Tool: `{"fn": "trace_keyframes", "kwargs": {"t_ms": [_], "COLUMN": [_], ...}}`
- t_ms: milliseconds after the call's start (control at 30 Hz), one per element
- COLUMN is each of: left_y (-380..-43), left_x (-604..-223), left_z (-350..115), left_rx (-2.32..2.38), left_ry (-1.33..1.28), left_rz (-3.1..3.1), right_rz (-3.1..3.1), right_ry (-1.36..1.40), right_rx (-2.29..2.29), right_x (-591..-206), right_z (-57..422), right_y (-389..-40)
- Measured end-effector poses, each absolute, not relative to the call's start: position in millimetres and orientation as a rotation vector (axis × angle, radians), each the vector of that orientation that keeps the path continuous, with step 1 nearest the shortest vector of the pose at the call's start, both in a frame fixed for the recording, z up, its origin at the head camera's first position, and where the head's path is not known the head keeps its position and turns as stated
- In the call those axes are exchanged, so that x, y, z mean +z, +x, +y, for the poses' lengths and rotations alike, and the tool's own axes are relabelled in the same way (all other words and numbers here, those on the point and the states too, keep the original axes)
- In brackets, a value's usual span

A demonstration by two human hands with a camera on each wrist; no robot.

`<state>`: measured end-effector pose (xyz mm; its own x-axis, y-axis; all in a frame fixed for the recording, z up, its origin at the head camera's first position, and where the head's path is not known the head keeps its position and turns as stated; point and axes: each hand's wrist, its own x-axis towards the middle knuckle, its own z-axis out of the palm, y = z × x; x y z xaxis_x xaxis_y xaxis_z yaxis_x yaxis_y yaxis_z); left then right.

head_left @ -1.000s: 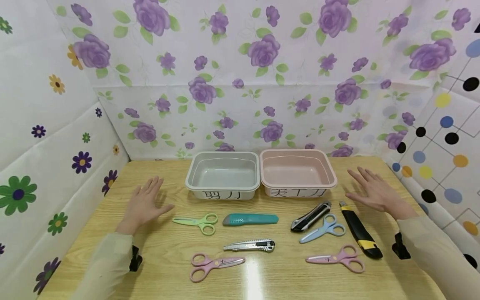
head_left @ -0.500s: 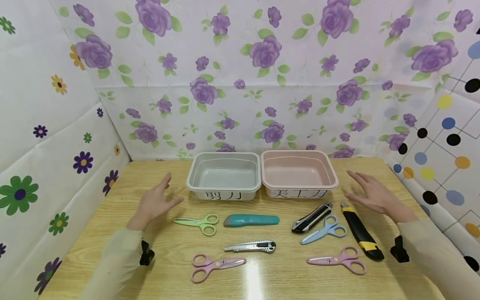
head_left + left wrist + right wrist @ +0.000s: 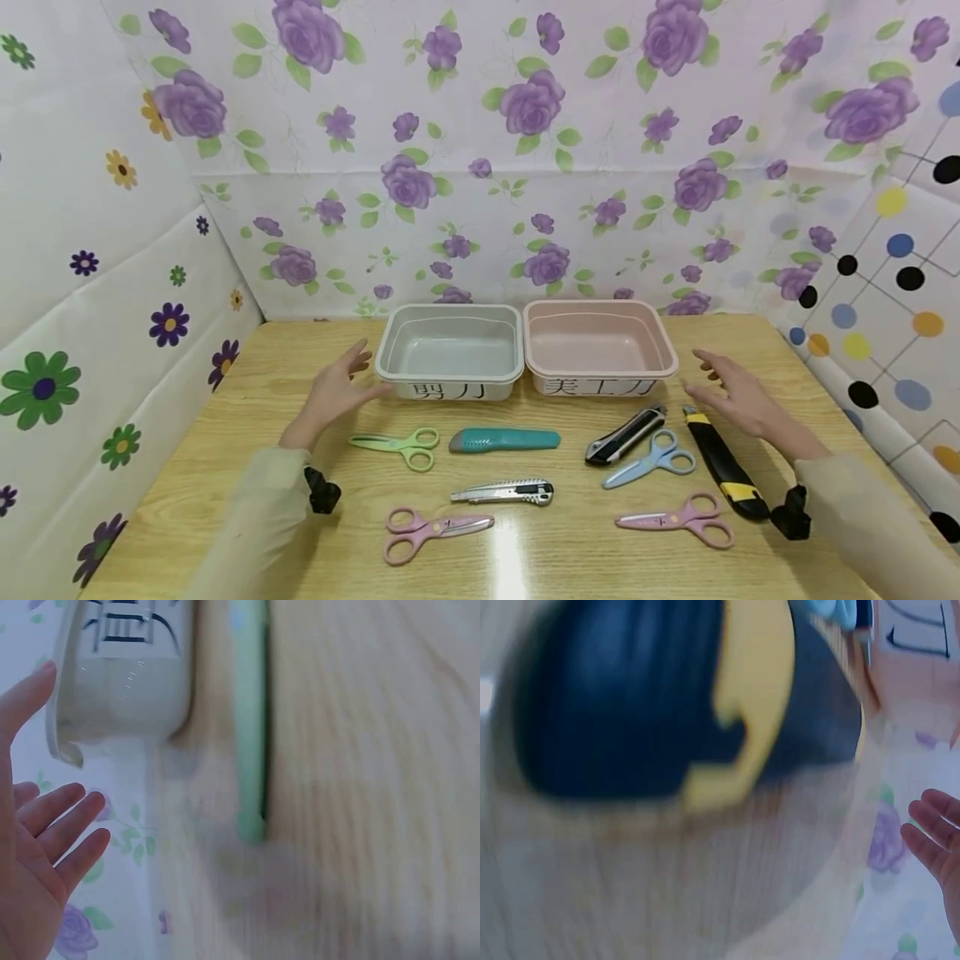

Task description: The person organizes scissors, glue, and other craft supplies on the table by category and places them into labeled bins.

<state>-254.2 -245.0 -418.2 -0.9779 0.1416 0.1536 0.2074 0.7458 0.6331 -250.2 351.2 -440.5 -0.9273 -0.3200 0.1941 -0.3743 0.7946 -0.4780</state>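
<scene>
My left hand (image 3: 335, 398) hovers with spread fingers beside the left corner of the grey bin (image 3: 390, 387). In the left wrist view its thumb lies near the bin's rim; whether it touches I cannot tell. Below that hand are the green scissors (image 3: 407, 444). My right hand (image 3: 738, 398), fingers loose and holding nothing, is just right of the pink bin (image 3: 600, 374). Nearest to it lies a black and yellow utility knife (image 3: 716, 454), which looms large in the right wrist view. Blue scissors (image 3: 652, 460) and a black and silver utility knife (image 3: 624, 437) lie left of that knife.
Between the hands are a teal utility knife (image 3: 506, 439) and a silver one (image 3: 510, 492). Pink scissors (image 3: 433, 530) lie at the front left, another pink pair (image 3: 675, 521) at the front right. Both bins carry printed labels and stand against the flowered cloth (image 3: 480, 233).
My left hand has moved right, toward the grey bin. The right hand has shifted slightly left, its fingers bending a little. Scissors, knives and bins stay in place.
</scene>
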Motion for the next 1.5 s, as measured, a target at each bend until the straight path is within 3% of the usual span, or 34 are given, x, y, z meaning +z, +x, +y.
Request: {"fn": "trace_keyframes", "kwargs": {"t_ms": [400,733,1000,1233,1500], "left_y": [-258.6,-256.4,-254.1,-253.9,-255.7], "left_x": [-425.1,-426.4,-427.1,-427.9,-428.5], "left_z": [-235.3,-230.8,-229.7,-229.0,-226.8], "left_rx": [-1.165,-1.198,-1.186,-1.178,-1.157], "left_ry": [-0.374,-0.331,-0.319,-0.319,-0.324], "left_rz": [-2.749,-2.732,-2.735,-2.729,-2.721], "right_rz": [-2.693,-2.615,-2.578,-2.538,-2.58], "right_ry": [0.551,0.574,0.584,0.659,0.731], "right_rx": [1.045,1.096,1.096,1.108,1.142], "right_x": [-447.5,-431.6,-449.7,-429.1,-449.2], "right_z": [314.4,281.4,289.0,266.1,260.6], "right_y": [-232.5,-211.6,-219.6,-203.5,-216.0]}}
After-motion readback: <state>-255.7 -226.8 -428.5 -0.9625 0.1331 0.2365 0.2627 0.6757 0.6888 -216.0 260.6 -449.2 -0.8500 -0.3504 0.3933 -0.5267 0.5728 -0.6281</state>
